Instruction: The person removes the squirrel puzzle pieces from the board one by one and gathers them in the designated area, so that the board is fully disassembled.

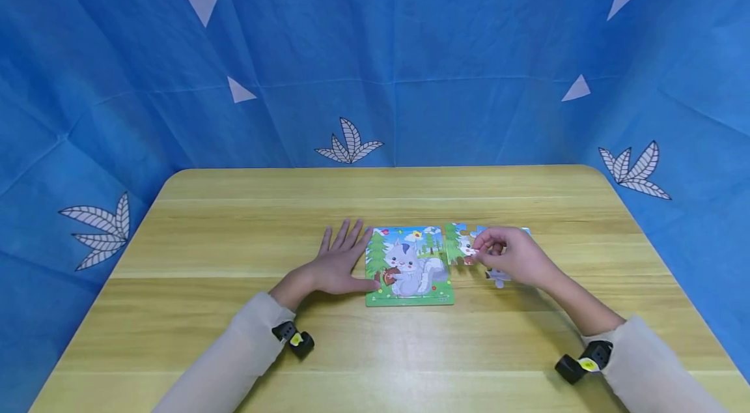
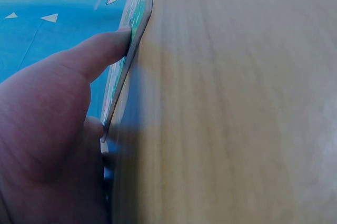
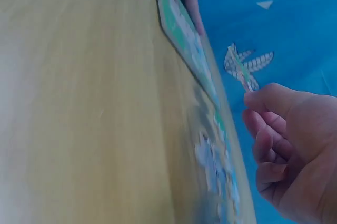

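Observation:
A square picture board [image 1: 410,270] with a grey squirrel holding an acorn lies on the table. My left hand [image 1: 340,266] is spread flat at its left side, fingers straight, the thumb [image 2: 113,45] resting on the board's edge. My right hand [image 1: 518,258] pinches a jigsaw piece [image 1: 454,242] with a green tree and part of a squirrel's face, between thumb and fingers. In the right wrist view this piece [image 3: 241,71] is seen nearly edge-on, raised above the table. Under the right hand lie loose jigsaw pieces [image 1: 498,277], partly hidden by it.
The wooden table [image 1: 234,224] has rounded far corners. A blue cloth [image 1: 445,28] with white triangles and leaf prints hangs behind it and at both sides. A small black camera [image 1: 293,338] is strapped on each wrist over a light sleeve [image 1: 228,354].

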A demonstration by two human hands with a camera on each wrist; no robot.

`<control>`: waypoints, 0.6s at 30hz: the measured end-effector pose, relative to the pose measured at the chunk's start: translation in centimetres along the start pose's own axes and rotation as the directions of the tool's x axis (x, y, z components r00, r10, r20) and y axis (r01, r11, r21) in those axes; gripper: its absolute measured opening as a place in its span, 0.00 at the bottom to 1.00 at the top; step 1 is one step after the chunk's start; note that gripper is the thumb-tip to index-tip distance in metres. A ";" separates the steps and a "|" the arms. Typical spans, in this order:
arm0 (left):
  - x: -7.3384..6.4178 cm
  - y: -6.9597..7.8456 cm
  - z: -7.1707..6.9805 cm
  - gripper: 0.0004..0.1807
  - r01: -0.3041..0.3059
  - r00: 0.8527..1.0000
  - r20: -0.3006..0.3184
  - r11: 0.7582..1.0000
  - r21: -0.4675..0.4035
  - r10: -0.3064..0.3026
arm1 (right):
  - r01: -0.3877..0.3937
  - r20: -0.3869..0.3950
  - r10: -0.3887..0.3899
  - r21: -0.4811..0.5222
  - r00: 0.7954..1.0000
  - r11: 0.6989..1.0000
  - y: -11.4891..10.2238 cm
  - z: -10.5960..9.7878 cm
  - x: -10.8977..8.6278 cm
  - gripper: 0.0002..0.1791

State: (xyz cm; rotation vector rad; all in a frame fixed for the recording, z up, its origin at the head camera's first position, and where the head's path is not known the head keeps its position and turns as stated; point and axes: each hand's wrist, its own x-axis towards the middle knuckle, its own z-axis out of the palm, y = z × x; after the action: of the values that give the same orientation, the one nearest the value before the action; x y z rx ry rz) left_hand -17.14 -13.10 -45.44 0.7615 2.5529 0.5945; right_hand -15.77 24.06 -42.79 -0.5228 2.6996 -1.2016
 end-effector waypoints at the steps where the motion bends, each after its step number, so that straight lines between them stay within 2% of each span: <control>1: 0.0 0.0 0.0 0.61 -0.002 1.000 -0.001 1.000 -0.002 0.002 | -0.006 0.002 0.006 -0.001 1.000 1.000 0.2 -0.1 -0.3 0.04; 5: 0.0 -0.2 0.1 0.62 -0.011 1.000 -0.010 1.000 -0.013 0.011 | -0.011 0.015 0.011 -0.005 1.000 1.000 0.8 -0.4 -1.1 0.06; 12: 0.3 -0.9 0.7 0.62 0.000 1.000 -0.013 1.000 0.018 0.000 | -0.005 0.033 0.004 0.014 0.999 1.000 1.2 -0.2 -1.6 0.06; 18: 0.2 -0.3 0.2 0.61 -0.001 1.000 0.003 1.000 0.006 0.001 | 0.010 0.034 -0.009 -0.029 0.999 1.000 1.1 0.1 -1.5 0.06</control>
State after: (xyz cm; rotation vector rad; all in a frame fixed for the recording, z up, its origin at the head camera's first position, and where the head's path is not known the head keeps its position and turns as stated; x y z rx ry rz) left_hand -17.30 -13.16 -45.78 0.7655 2.5527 0.5859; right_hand -14.59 25.25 -43.67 -0.5549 2.6930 -1.1468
